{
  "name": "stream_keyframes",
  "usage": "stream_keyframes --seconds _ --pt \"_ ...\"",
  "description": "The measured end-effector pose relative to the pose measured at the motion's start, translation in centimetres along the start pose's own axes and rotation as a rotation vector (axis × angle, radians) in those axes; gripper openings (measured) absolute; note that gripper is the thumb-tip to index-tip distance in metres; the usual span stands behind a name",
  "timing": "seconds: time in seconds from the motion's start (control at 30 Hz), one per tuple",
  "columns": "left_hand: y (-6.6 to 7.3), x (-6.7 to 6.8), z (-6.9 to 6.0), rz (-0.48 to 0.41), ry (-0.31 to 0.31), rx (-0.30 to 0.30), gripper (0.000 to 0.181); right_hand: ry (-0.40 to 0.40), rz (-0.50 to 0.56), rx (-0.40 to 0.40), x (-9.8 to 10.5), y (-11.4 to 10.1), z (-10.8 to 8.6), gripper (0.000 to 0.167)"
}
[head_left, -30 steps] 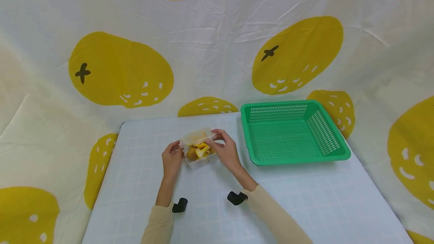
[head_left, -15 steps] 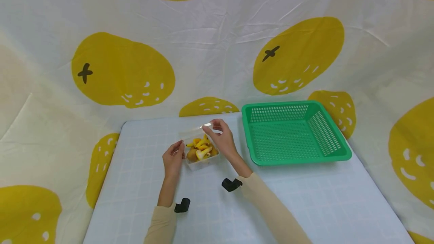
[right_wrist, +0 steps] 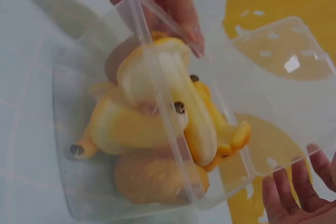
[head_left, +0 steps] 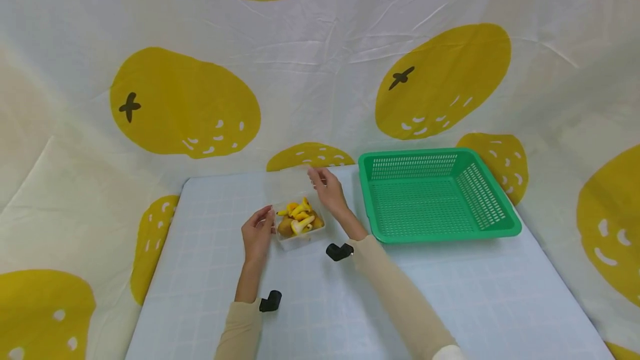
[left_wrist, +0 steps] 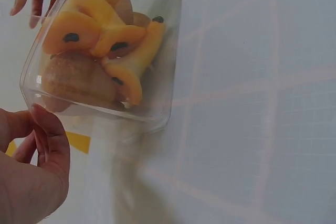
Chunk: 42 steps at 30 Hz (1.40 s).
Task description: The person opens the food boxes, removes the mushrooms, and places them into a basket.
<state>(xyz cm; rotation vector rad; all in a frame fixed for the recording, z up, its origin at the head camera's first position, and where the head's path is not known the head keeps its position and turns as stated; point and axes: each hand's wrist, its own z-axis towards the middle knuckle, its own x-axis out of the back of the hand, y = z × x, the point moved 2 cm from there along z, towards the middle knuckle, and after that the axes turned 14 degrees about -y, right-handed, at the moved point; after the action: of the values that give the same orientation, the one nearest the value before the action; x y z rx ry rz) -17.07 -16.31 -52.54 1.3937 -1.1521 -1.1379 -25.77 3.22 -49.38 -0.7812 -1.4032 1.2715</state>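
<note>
L hand (head_left: 256, 233) pinches clear box (head_left: 300, 240), nr far edge of table (head_left: 450, 288); R hand (head_left: 331, 190) has fingers spread loose by see-thru lid (head_left: 286, 183), can't tell if touching; brown lumps (head_left: 285, 228) part hid by yellow bits (head_left: 302, 208); table's near edge cut off

Crops, overlaps and blur around the clear box (head_left: 299, 242).
Brown pieces (head_left: 285, 229) partly buried under yellow pieces (head_left: 302, 209); count can't be told, both soft through the box wall in wrist views. Box's upper end cut by top edge in left wrist view. Lid (right_wrist: 286, 98) cropped at right in right wrist view, very faint against cloth (head_left: 310, 88) in head view. Left hand (left_wrist: 39, 169) cut at left and bottom in its own view. Right hand (right_wrist: 299, 190) cropped lower right; whether it touches the lid, can't tell. Green basket (head_left: 452, 236) only a sliver in left wrist view. Sleeves (head_left: 239, 329) and bench (head_left: 485, 293) run off bottom in head view.
</note>
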Motion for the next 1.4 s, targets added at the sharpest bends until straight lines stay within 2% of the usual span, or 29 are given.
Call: stream_keyframes --seconds 0.17,0.3,0.43,0.57,0.67,0.83,1.03,1.2,1.4 --pt "0.9 -0.1 -0.5 0.027 -0.006 -0.036 0.032 -0.042 0.007 0.036 0.0 1.2 0.7 0.034" --pt "1.4 -0.1 -0.7 0.043 -0.006 -0.043 0.033 -0.042 0.022 -0.004 -0.6 2.1 1.0 0.035" --pt "1.7 -0.2 -0.8 0.058 -0.005 -0.024 0.032 0.010 0.016 -0.045 -1.2 2.3 0.8 0.032" --pt "1.8 -0.3 -0.7 0.066 -0.006 -0.002 0.033 0.105 0.021 -0.034 -1.2 2.1 0.6 0.023" --pt "1.8 -0.3 -0.6 0.068 -0.006 0.004 0.033 0.131 0.037 -0.020 -1.1 2.1 0.6 0.021" --pt "1.8 -0.2 -0.7 0.060 -0.009 -0.006 0.033 0.089 0.041 -0.018 -1.1 2.2 0.4 0.022" --pt "1.8 -0.3 -0.6 0.060 -0.019 0.001 0.032 0.122 -0.007 -0.027 -1.4 2.2 0.5 0.016" --pt "2.0 -0.4 -0.8 0.074 -0.020 0.003 0.032 0.067 -0.071 -0.061 -1.7 2.5 0.7 0.015" --pt "1.3 -0.2 -0.4 0.082 -0.029 0.020 0.033 0.012 -0.117 -0.095 -1.8 2.8 0.7 0.028"
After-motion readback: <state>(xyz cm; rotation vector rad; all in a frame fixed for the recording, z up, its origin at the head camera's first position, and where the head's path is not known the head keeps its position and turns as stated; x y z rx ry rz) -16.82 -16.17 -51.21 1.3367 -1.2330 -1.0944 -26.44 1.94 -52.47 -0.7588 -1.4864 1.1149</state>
